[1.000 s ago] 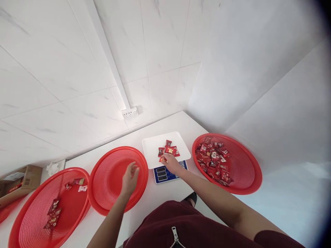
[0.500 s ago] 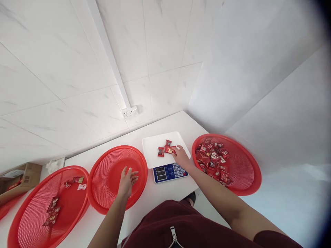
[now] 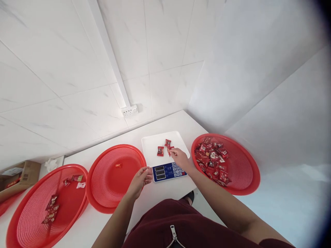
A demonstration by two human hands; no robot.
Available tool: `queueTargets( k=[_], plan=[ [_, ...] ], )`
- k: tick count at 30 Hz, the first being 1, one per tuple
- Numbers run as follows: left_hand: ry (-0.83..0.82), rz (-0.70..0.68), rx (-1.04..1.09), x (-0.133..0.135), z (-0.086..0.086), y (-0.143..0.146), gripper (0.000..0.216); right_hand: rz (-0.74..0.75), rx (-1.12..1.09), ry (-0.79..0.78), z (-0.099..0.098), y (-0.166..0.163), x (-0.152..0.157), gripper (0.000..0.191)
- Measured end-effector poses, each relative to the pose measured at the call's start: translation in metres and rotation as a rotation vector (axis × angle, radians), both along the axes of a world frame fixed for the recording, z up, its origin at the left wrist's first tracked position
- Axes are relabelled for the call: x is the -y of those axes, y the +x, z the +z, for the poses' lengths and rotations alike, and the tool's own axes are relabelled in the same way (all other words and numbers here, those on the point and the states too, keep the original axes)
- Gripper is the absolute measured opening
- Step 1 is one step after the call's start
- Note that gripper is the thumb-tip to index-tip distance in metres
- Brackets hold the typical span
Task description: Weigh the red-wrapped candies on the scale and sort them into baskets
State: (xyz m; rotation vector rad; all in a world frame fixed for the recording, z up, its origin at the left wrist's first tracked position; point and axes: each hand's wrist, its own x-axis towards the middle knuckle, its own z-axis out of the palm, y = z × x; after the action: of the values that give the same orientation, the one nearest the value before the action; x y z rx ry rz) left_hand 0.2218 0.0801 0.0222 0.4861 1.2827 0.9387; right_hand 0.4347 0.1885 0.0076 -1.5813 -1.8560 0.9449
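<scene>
My right hand (image 3: pixel 179 159) pinches a red-wrapped candy (image 3: pixel 169 151) over the white pan (image 3: pixel 152 144) of a scale. Close by on the pan lie two more red candies, one (image 3: pixel 160 151) to the left and one (image 3: pixel 168 142) just behind. My left hand (image 3: pixel 141 181) is open with nothing in it, fingers loosely bent, beside the left edge of the scale's blue keypad panel (image 3: pixel 169 172). Left of it, the middle red basket (image 3: pixel 103 203) holds one small red candy (image 3: pixel 118 165).
At the right, a red basket (image 3: pixel 248 172) holds a heap of red-wrapped candies (image 3: pixel 213 156). The far-left red basket (image 3: pixel 28 213) has several wrapped pieces in it. A cardboard box (image 3: pixel 32 172) stands at the left edge. A wall socket (image 3: pixel 129 111) sits behind the white table (image 3: pixel 168 120).
My left hand has moved right, from above the middle basket to beside the scale, uncovering the small candy there. My right hand's candy is now tilted up between the fingertips.
</scene>
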Motion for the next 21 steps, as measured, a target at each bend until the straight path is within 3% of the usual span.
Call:
queueTargets(
  k=[2, 5, 10, 13, 17, 21],
  plan=[
    [0.011, -0.023, 0.050, -0.002, 0.002, 0.005, 0.035, 0.111, -0.166, -0.053, 0.017, -0.007, 0.017, 0.024],
    [0.001, -0.064, 0.173, -0.003, 0.001, 0.010, 0.029, 0.307, -0.366, -0.272, 0.033, -0.015, 0.041, 0.027],
    [-0.045, -0.022, 0.288, 0.001, -0.004, 0.009, 0.017, 0.366, -0.397, -0.488, 0.026, -0.013, 0.049, 0.031],
    [-0.067, 0.112, 0.306, 0.003, -0.006, 0.002, 0.011, 0.250, -0.175, -0.381, 0.009, -0.006, 0.033, 0.031],
    [-0.181, 0.475, 0.247, 0.003, -0.011, -0.018, 0.003, 0.113, 0.294, -0.049, -0.016, 0.007, 0.005, 0.034],
    [-0.215, 0.689, 0.246, 0.005, -0.015, -0.042, 0.007, 0.116, 0.479, -0.008, -0.036, 0.012, -0.012, 0.041]
  ],
)
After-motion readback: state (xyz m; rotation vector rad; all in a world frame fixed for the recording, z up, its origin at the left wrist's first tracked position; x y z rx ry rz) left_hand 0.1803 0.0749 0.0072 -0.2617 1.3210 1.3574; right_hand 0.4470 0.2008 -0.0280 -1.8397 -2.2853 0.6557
